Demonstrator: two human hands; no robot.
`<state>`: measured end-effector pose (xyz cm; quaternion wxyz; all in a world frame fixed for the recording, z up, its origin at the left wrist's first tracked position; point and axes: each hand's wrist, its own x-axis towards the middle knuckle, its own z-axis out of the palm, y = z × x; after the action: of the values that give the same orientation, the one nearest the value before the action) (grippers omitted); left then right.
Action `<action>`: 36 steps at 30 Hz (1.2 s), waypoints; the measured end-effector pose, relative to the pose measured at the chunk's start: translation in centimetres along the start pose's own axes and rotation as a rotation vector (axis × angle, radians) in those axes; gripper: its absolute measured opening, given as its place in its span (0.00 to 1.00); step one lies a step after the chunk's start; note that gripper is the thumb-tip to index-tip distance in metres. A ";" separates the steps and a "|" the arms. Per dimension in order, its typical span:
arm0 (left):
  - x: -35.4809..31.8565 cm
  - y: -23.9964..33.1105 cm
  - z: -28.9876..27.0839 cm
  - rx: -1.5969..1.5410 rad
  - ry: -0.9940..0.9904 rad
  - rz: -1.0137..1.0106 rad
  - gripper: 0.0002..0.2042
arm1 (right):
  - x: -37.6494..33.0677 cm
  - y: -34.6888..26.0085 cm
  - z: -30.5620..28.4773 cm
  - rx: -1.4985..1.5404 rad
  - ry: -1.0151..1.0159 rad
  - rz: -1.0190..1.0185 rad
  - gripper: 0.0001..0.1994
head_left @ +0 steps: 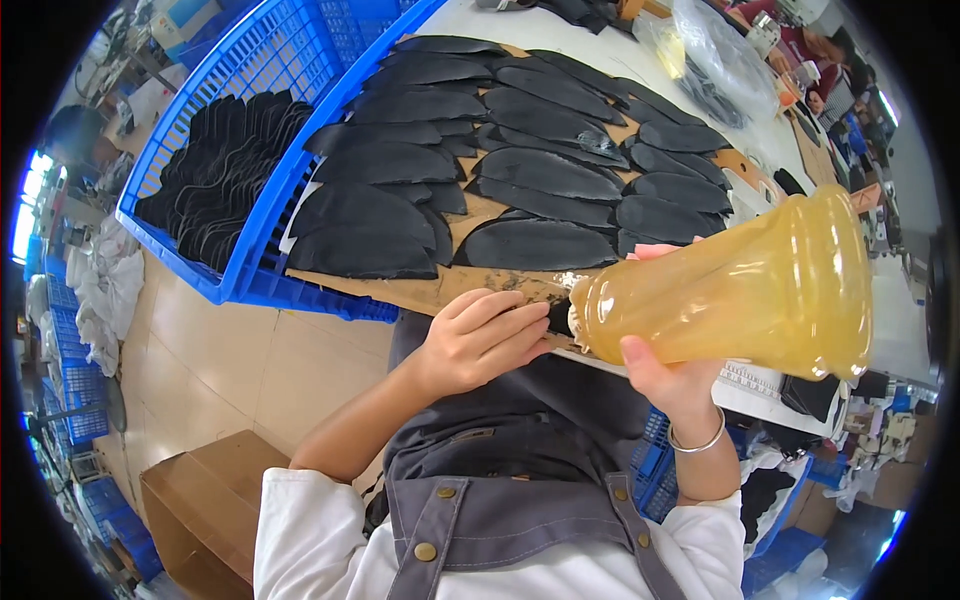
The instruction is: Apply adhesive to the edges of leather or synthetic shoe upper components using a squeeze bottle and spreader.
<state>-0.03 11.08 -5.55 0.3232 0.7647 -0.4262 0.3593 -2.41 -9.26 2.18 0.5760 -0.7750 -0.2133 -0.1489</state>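
My right hand point(680, 385) grips a big, translucent yellow plastic bottle point(730, 290), tilted on its side with its narrow end to the left. Whitish crust rings that end, and the amber contents show through the wall. Close by, my left hand point(485, 335) is closed at the near edge of a brown board point(400, 290), its fingertips on a small black piece point(560, 317) mostly hidden by the fingers and the bottle's mouth. Beyond both hands, overlapping rows of black curved, leaf-shaped pieces point(545, 243) cover the board. Some of them look shiny.
At left stands a blue plastic crate point(235, 285) with stacked black wavy-edged pieces point(235, 170). A cardboard box point(205, 500) sits on the floor at lower left. Clear plastic bags point(725, 60) lie on the white table at the far right. Other people are in the far right background.
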 end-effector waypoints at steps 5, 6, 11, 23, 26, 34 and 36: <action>-0.4 -0.3 0.2 -0.026 0.045 -0.008 0.12 | 0.6 -0.8 1.0 -0.375 -0.192 -0.009 0.37; -0.5 -0.4 0.2 -0.026 0.040 0.000 0.11 | 0.6 -0.9 1.2 -0.514 -0.229 -0.018 0.35; -0.4 -0.3 0.2 -0.019 0.024 0.002 0.09 | 0.7 -0.8 1.1 -0.729 -0.226 -0.173 0.31; -0.4 -0.2 0.1 -0.008 -0.009 -0.013 0.10 | -3.7 -0.6 -4.9 -0.577 0.074 0.132 0.27; -0.5 -0.2 0.3 0.009 0.006 -0.026 0.12 | -5.4 -2.0 -6.9 -0.622 0.107 0.189 0.31; 0.0 0.0 0.1 0.007 -0.021 -0.030 0.11 | -1.8 -1.5 -3.2 -0.522 -0.055 -0.057 0.41; 0.2 0.2 -0.1 0.012 -0.040 -0.033 0.11 | -1.5 -2.2 -1.3 -0.697 -0.126 0.080 0.36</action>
<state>-0.11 10.95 -5.29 0.3157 0.7806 -0.4177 0.3413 -4.77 -10.19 3.69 0.2679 -0.9403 -0.1543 -0.1422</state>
